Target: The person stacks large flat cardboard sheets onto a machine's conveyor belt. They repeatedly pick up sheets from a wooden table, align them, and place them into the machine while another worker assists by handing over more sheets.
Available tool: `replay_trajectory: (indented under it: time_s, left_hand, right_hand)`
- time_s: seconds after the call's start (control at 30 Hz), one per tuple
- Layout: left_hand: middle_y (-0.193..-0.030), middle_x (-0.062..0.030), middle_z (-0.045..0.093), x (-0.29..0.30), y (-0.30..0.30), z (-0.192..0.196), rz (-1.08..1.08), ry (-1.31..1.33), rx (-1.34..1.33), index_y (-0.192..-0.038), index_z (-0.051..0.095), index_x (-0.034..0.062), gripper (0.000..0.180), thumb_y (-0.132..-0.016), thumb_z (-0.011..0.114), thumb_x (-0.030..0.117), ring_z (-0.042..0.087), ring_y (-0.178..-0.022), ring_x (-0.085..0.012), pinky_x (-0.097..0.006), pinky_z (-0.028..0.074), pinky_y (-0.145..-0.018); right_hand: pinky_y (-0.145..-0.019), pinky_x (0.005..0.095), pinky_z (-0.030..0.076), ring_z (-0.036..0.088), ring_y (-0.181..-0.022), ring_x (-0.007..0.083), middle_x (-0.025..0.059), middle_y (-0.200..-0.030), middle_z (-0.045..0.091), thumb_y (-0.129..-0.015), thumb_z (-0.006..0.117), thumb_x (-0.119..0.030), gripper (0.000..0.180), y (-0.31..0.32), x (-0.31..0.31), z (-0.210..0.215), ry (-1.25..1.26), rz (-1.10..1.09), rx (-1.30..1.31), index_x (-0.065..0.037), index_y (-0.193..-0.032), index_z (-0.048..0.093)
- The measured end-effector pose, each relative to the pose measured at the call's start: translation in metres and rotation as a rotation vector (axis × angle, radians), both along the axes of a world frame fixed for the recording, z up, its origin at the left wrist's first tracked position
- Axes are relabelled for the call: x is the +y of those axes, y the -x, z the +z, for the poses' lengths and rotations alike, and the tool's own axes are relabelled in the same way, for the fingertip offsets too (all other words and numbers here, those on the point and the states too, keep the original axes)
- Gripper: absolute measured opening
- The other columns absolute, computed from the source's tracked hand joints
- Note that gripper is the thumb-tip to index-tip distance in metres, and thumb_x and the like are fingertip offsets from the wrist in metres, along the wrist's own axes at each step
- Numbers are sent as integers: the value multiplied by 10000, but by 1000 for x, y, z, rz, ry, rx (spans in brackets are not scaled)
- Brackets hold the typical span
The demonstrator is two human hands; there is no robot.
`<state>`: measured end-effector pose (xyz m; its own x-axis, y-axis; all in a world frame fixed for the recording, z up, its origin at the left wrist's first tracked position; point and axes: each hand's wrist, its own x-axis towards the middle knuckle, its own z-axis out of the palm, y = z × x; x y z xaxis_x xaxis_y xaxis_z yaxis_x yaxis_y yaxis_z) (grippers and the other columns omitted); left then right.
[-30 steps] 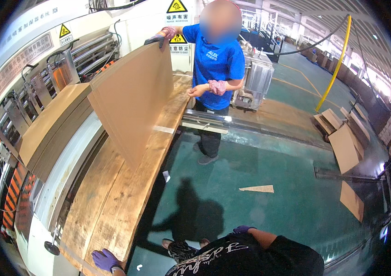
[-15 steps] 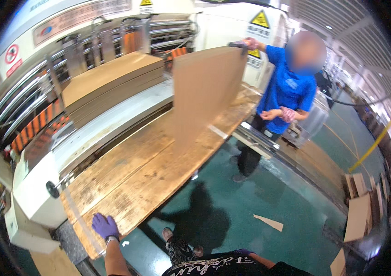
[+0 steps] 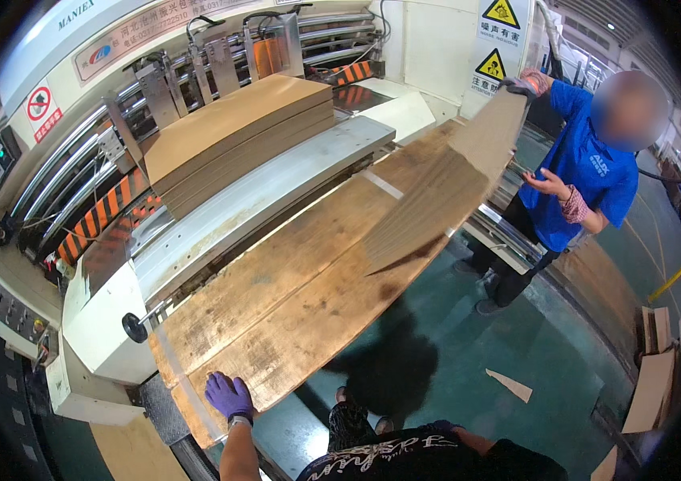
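Observation:
My left hand (image 3: 229,396), in a purple glove, rests with fingers spread on the near end of a long wooden table (image 3: 276,321). Nothing is held in it. Close against my dark shirt is my right hand (image 3: 441,425); only a sliver of its glove shows and its fingers are hidden. Toward the far end of the table, a co-worker in a blue shirt (image 3: 581,176) grips the upper end of a cardboard sheet (image 3: 445,184) with one gloved hand. The sheet slants down, its lower end at the tabletop. The co-worker's other hand is raised, palm up.
A stack of cardboard sheets (image 3: 244,132) lies beside the machine's rollers (image 3: 60,184), behind a metal ledge (image 3: 268,200). A black hand knob (image 3: 134,327) juts out near the table's left end. A cardboard scrap (image 3: 509,385) lies on the green floor, with cardboard pieces (image 3: 649,393) at right.
The co-worker's cardboard sheet has tipped from nearly upright to a low slant toward the table's far end. The whole view has shifted; my left hand stays on the table.

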<state>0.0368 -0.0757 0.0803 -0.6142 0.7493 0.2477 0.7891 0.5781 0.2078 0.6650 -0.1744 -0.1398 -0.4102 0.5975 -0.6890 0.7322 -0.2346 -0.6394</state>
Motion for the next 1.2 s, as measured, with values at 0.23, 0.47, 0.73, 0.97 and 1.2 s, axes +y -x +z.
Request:
replay_trajectory:
  time_s: [0.23,0.47,0.73,0.97,1.2]
  left_hand:
    - [-1395,-256,423,10,-6,-7,-44,-2,24,-1315,458,-36,608,-857,508,361,372,-1297,-415,-524,225,-1093]
    - [-1440,-224,387,3,4,-17,-6,56,59,-1361,415,-14,645,-862,503,385,331,-1334,-403,-530,211,-1101]
    - [-1430,-237,391,1,-3,15,13,47,28,-1369,407,-15,646,-879,496,397,339,-1328,-410,-543,209,-1098]
    - [-1410,-242,407,10,2,-20,29,-37,75,-1384,396,-6,643,-902,502,406,363,-1314,-402,-543,215,-1090]
    - [-1289,-258,504,96,-80,-13,-408,-375,-298,-1294,479,-42,482,-927,506,270,458,-1209,-414,-472,331,-1037]
  right_hand:
    - [-884,456,445,587,-1016,298,111,-1154,620,-897,546,-392,402,-7,60,-52,-292,-172,57,-115,-1185,591]
    - [-740,415,502,590,-877,219,54,-983,595,-948,493,-300,249,41,162,30,271,-1019,344,-158,-1149,533]
    - [-744,380,512,591,-912,205,100,-1054,601,-942,486,-250,332,99,181,26,-179,-241,37,-99,-1234,531]
    - [-808,395,513,622,-961,257,164,-1121,615,-910,513,-224,337,101,191,19,-793,24,-234,-57,-1198,568]
    - [-821,441,487,602,-1006,249,115,-1097,628,-946,467,-326,361,113,227,123,105,-611,31,-91,-1201,566]
